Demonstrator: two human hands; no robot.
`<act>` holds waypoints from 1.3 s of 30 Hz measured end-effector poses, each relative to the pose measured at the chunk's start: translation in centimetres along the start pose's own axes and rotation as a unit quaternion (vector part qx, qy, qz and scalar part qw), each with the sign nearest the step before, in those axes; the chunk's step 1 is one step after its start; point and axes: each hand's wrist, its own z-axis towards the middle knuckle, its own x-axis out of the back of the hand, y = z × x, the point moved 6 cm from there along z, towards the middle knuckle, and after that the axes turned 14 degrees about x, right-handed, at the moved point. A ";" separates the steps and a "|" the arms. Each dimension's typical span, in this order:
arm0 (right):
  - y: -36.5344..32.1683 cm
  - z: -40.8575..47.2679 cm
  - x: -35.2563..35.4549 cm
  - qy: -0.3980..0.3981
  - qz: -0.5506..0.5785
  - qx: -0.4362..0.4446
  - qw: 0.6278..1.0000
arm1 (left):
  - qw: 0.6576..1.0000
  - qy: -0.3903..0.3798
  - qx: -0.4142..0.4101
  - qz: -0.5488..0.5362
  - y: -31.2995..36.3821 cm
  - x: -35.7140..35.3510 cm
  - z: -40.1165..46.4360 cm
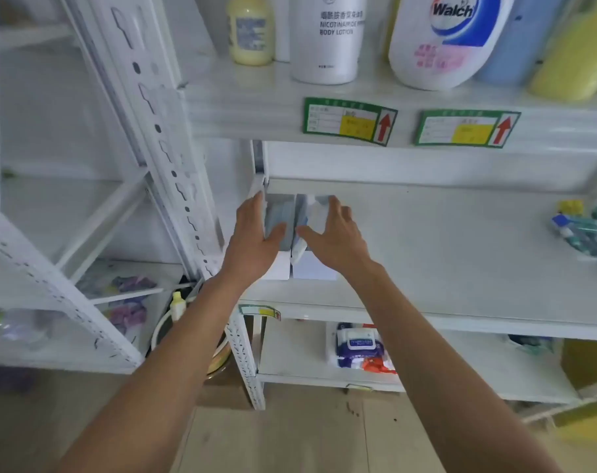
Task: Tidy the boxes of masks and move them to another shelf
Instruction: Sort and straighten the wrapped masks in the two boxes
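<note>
At the far left of the frame I see a second white rack [95,213] with blurred purple packets [129,285] low down; left of centre, my left hand [256,233] grips the left mask box [278,233], fingers along its outer side and thumb across its top; touching it, at centre, stands the right mask box [316,266], and my right hand [334,233] lies over it with fingers fairly straight, thumb near the gap between the boxes; both boxes sit at the left end of the middle shelf [444,254]; a wipes pack [358,346] lies on the shelf below; bottles [328,39] stand on the top shelf; at the right edge lie bundled toothbrushes [587,230].
</note>
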 end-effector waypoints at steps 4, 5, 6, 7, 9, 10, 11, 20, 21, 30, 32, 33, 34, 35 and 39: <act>1.0 2.2 -0.8 -0.018 0.044 0.004 0.999 | 1.000 0.012 0.025 -0.012 0.3 -0.7 2.6; 1.3 2.8 -1.0 -0.021 0.049 0.007 0.999 | 1.000 0.016 0.024 -0.010 0.2 -0.9 3.0; 1.4 3.3 -1.2 -0.023 0.050 0.009 0.998 | 0.999 0.022 0.023 -0.007 0.1 -1.1 3.3; 1.7 3.7 -1.4 -0.024 0.056 0.008 0.998 | 0.999 0.031 0.022 -0.002 -0.1 -1.2 3.6; 2.3 4.6 -1.5 -0.021 0.066 -0.004 0.998 | 0.999 0.041 0.027 0.016 -0.4 -1.5 4.1; 2.6 4.9 -1.6 -0.021 0.070 -0.010 0.997 | 0.998 0.042 0.029 0.025 -0.6 -1.6 4.4; 2.7 5.1 -1.7 -0.022 0.075 -0.015 0.997 | 0.998 0.042 0.028 0.032 -0.7 -1.7 4.6; 2.8 6.0 -3.5 -0.024 0.129 -0.050 0.990 | 0.998 0.039 0.023 0.051 -0.9 -2.1 5.0; 3.0 5.9 -3.5 -0.017 0.142 -0.062 0.988 | 0.998 0.040 0.020 0.053 -0.8 -2.1 4.9; 4.4 6.5 -1.7 0.041 0.153 -0.085 0.984 | 0.996 0.069 0.015 0.058 -1.3 -2.2 5.2; 4.7 6.5 -0.8 0.048 0.154 -0.082 0.984 | 0.995 0.077 0.021 0.058 -1.5 -2.3 5.3; 5.0 6.3 0.0 0.058 0.161 -0.078 0.982 | 0.995 0.079 0.021 0.058 -1.6 -2.4 5.3; 5.3 6.0 0.9 0.077 0.175 -0.074 0.979 | 0.995 0.080 0.020 0.058 -1.8 -2.4 5.3; 5.7 5.5 2.1 0.101 0.197 -0.071 0.973 | 0.995 0.081 0.018 0.057 -1.9 -2.3 5.3; 8.4 3.2 7.7 0.224 0.312 -0.055 0.922 | 0.996 0.084 0.014 0.040 -2.3 -2.0 4.9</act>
